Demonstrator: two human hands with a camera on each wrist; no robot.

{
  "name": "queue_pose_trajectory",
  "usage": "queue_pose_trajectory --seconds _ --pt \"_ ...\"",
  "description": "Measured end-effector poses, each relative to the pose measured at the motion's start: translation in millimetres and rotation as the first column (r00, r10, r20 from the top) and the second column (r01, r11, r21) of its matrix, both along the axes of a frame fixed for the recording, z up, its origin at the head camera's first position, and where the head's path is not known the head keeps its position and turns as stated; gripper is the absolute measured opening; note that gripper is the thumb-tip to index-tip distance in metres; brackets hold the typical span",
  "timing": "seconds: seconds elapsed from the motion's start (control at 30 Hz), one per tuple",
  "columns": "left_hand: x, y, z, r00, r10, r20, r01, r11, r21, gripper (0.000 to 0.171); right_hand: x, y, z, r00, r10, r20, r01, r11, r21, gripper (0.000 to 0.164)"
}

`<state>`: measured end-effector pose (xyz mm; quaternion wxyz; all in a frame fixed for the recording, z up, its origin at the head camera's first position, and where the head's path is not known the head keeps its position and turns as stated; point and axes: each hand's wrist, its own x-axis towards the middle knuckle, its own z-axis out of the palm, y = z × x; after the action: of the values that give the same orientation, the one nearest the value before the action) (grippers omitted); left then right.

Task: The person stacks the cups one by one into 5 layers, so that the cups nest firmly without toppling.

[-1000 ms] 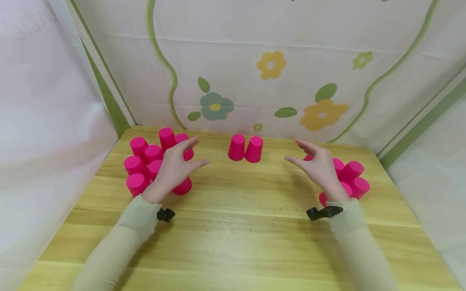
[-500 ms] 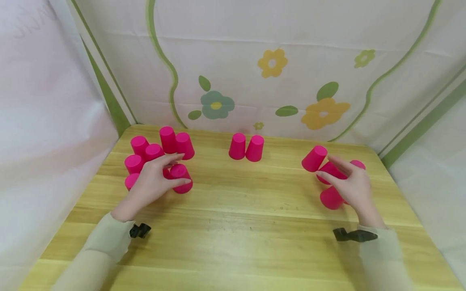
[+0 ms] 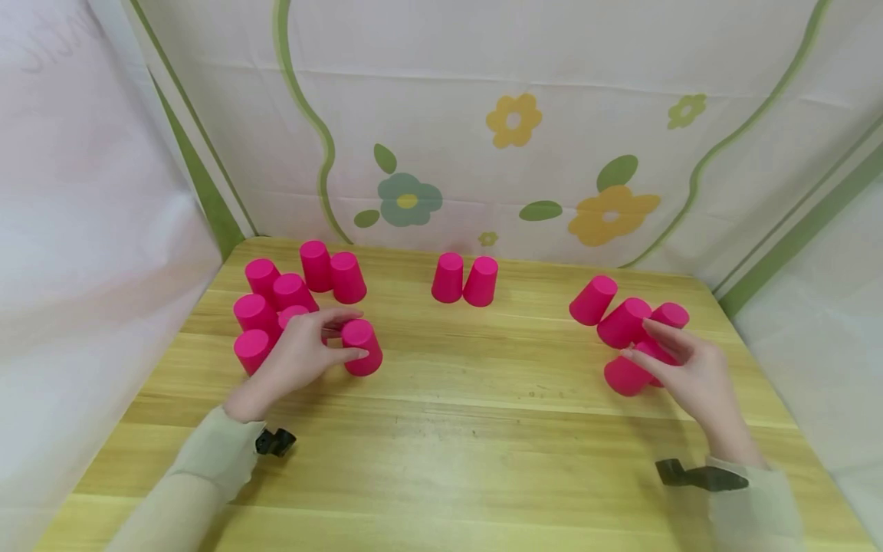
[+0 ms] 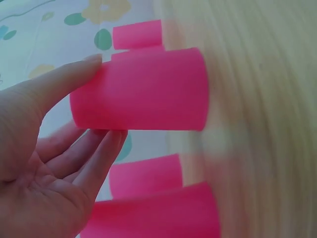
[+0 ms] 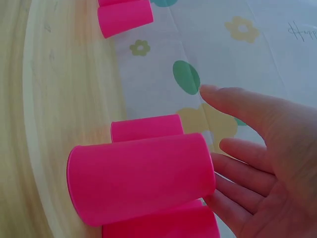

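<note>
With thumb and fingers, my left hand [image 3: 298, 354] pinches an upside-down pink cup [image 3: 364, 351] near its top, at the right of the left cluster. In the left wrist view the thumb lies on one side of this cup [image 4: 143, 91] and the fingers on the other. My right hand [image 3: 700, 377] hovers at the right cluster, thumb and fingers spread apart. Its thumb overlaps the front pink cup [image 3: 622, 377] in the head view. In the right wrist view a gap shows between thumb and fingers, the fingers right by a cup's narrow end [image 5: 143, 178].
Several more pink cups [image 3: 255, 314] stand upside down behind and left of my left hand. Two cups [image 3: 448, 280] stand side by side at the back middle. Further right cups [image 3: 593, 300] form a loose group on the wooden table [image 3: 441, 452]. A flowered curtain [image 3: 455, 115] hangs behind.
Both hands came back toward the clusters from further forward. The left hand took hold of a cup and shifted it slightly right. The right hand moved right and toward the person.
</note>
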<state>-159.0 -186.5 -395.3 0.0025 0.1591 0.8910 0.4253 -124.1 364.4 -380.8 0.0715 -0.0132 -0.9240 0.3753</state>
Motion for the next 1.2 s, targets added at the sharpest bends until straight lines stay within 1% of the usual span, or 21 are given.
queue_pose_trajectory --seconds 0.13,0.3,0.37,0.53,0.6,0.7,0.83,0.97,1.03,1.1,1.2 --pt "-1.6 6 -5.3 0.998 0.024 0.050 -0.027 0.999 0.043 0.059 3.1 4 -2.7 1.000 -0.007 0.000 0.007 1.000 0.017 0.071" --pt "-5.4 14 -11.2 0.997 0.040 0.069 -0.043 0.998 0.051 0.059 4.7 8 -6.1 1.000 -0.015 0.006 0.015 0.999 0.037 0.071" --pt "-7.5 19 -11.4 0.997 0.037 0.066 -0.041 0.997 0.063 0.058 4.7 9 -7.4 1.000 -0.020 0.019 0.019 0.999 0.034 0.071" --pt "-17.1 38 -8.8 1.000 0.016 0.017 -0.018 0.993 0.116 0.055 5.3 11 -9.5 0.999 -0.032 0.030 0.031 0.999 0.033 0.072" --pt "-22.2 48 -6.9 1.000 0.003 -0.003 -0.002 0.990 0.139 0.055 5.5 11 -10.1 0.999 -0.035 0.025 0.034 0.999 0.033 0.072" --pt "-30.2 65 -4.0 1.000 -0.022 -0.014 0.024 0.984 0.177 0.055 5.5 12 -11.2 0.999 -0.031 0.015 0.031 0.999 0.028 0.071" --pt "-42.1 92 -1.5 0.997 -0.064 -0.033 0.069 0.972 0.224 0.053 5.5 13 -13.2 0.999 -0.029 0.013 0.029 1.000 0.005 0.071" --pt "-54.1 118 -1.6 0.989 -0.115 -0.088 0.134 0.959 0.250 0.050 5.6 14 -14.0 0.999 -0.033 0.022 0.033 0.999 -0.002 0.071" --pt "-59.1 132 -0.1 0.986 -0.128 -0.106 0.152 0.952 0.264 0.048 5.7 15 -14.6 0.999 -0.032 0.025 0.033 0.999 -0.001 0.071" --pt "-64.4 145 2.5 0.983 -0.143 -0.118 0.172 0.941 0.293 0.048 5.8 16 -15.1 0.999 -0.031 0.027 0.031 1.000 -0.002 0.071" --pt "-73.3 165 10.7 0.983 -0.137 -0.119 0.168 0.936 0.310 0.050 6.0 17 -16.0 0.999 -0.029 0.030 0.029 1.000 0.002 0.070"
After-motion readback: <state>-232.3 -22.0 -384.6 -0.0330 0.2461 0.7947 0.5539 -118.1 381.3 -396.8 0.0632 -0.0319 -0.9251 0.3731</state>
